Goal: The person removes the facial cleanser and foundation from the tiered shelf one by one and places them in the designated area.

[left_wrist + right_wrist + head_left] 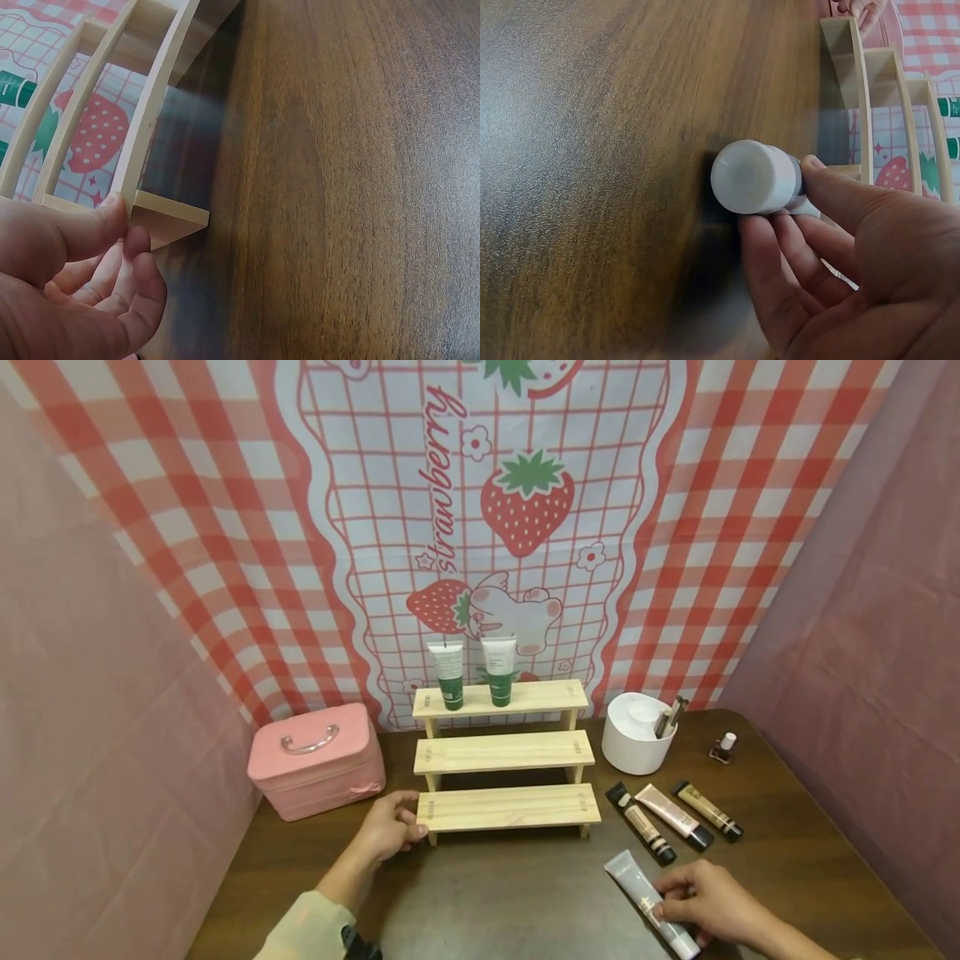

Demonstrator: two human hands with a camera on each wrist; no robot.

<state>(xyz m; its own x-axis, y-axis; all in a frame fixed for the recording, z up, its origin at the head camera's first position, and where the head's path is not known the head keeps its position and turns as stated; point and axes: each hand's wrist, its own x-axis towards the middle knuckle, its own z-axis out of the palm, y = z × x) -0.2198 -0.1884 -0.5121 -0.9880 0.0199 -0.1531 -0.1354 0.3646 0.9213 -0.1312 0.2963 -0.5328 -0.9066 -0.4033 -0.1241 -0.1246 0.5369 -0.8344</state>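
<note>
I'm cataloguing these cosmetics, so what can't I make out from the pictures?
Gray tube: small lettering unreadable in the head view; body mostly behind its white cap, right wrist view.
Pink case: inside hidden by its closed lid, head view.
Green-and-white tubes: cut off by the left edge, left wrist view.

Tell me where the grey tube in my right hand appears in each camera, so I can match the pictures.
Head: the grey tube is at lower right, in the right hand.
Left wrist: not in it.
Right wrist: near the middle, its white cap facing the camera.
Shared landmark: the wooden shelf, central in head, upper left in left wrist, upper right in right wrist.
</note>
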